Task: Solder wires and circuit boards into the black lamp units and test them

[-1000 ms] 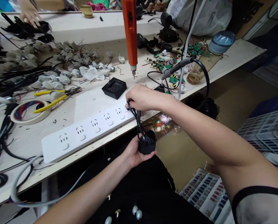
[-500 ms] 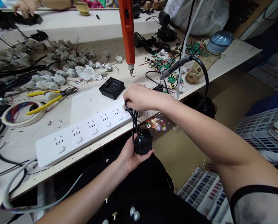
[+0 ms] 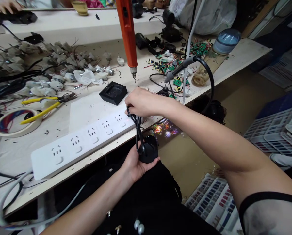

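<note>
My left hand (image 3: 135, 166) holds a round black projector lamp (image 3: 149, 153) in front of the table edge, with its fingers under it. Bright coloured patches of light (image 3: 169, 129) show on the floor just beyond the lamp. A bundled black cable (image 3: 137, 125) runs up from the lamp to my right hand (image 3: 143, 101). My right hand is closed on the cable's upper end, over the right end of a white power strip (image 3: 70, 151). Whatever plug is in these fingers is hidden. Behind the strip lies a square black housing (image 3: 113, 93).
An orange electric screwdriver (image 3: 128, 36) hangs just beyond my right hand. Yellow-handled cutters (image 3: 44, 109) lie over a tape roll (image 3: 4, 130). Around are small motors (image 3: 60, 58), circuit boards (image 3: 177, 81), a soldering iron (image 3: 179, 70), a bottle (image 3: 216, 57) and crates (image 3: 207, 199).
The whole view has shifted slightly, so the bench things appear further left. Both hands keep their hold, and the coloured light on the floor looks different.
</note>
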Available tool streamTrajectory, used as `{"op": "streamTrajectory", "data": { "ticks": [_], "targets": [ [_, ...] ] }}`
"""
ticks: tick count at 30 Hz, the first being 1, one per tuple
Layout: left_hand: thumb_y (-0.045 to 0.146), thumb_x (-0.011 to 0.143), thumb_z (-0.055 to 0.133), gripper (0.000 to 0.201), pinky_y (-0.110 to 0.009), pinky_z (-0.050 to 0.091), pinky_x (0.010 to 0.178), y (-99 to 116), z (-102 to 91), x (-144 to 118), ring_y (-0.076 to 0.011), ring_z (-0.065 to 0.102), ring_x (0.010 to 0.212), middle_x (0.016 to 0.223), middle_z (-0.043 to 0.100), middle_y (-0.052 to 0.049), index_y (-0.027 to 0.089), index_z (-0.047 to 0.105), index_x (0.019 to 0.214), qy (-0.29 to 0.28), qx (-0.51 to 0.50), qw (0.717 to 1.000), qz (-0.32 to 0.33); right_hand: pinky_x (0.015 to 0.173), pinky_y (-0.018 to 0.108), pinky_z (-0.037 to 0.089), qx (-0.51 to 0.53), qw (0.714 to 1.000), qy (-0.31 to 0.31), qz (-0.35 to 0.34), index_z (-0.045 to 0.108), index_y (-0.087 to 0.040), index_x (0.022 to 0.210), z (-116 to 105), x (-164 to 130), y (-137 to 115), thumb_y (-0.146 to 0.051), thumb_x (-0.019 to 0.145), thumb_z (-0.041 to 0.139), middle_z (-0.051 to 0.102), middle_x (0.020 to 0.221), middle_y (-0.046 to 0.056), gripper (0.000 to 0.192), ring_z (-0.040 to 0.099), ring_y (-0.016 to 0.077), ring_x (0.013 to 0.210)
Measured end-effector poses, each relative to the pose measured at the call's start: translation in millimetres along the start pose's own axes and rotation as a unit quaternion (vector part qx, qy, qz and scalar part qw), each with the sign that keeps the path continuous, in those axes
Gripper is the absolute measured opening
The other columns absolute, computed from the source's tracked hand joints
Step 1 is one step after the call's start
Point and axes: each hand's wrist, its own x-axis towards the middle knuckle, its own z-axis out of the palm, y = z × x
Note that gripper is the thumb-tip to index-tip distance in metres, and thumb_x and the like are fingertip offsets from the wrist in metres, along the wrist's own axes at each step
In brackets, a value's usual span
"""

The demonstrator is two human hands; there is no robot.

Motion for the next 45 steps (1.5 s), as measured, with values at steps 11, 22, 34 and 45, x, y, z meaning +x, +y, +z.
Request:
{"op": "streamTrajectory", "data": {
  "ticks": [11,22,34,45],
  "targets": [
    [0.035,0.095,0.044,0.02,-0.03,0.058,0.045,-1.1,-2.3,2.9,-0.0213,0.068,0.06,0.072,0.065,-0.006,0.021,0.059,0.095,-0.021,-0.007,1.0,-0.005,0.082,0.03,0.048,-0.007,1.0,0.004,-0.002,0.072,-0.009,0.097,3.5,2.4,1.4,-0.023,0.093,0.058,0.071,0.104,0.015,0.02,0.065,0.0234,0.095],
    [0.036,0.096,0.043,0.023,-0.029,0.058,0.046,-1.0,-0.9,-0.1,-0.0241,0.069,0.064,0.073,0.064,-0.008,0.019,0.057,0.089,0.005,0.0,1.0,0.001,0.079,0.031,0.049,0.002,1.0,0.014,-0.007,0.072,-0.008,0.097,4.5,2.5,2.6,-0.02,0.091,0.058,0.071,0.102,0.017,0.019,0.066,0.0247,0.093],
    [0.037,0.096,0.043,0.024,-0.029,0.058,0.046,-0.9,-0.8,-0.1,-0.0236,0.07,0.067,0.078,0.066,-0.009,0.019,0.058,0.093,0.001,0.0,1.0,-0.005,0.08,0.033,0.049,-0.002,1.0,0.011,-0.007,0.072,-0.007,0.099,5.6,3.6,3.1,-0.021,0.092,0.059,0.071,0.104,0.018,0.02,0.067,0.0261,0.094],
    [0.035,0.097,0.043,0.024,-0.03,0.058,0.045,-1.8,-0.1,-2.5,-0.0248,0.07,0.062,0.073,0.066,-0.009,0.017,0.057,0.089,0.004,0.004,1.0,0.004,0.08,0.032,0.05,0.002,1.0,0.01,-0.005,0.071,-0.007,0.1,3.3,1.7,1.4,-0.019,0.092,0.059,0.071,0.104,0.018,0.019,0.067,0.0258,0.095]
  ]
}}
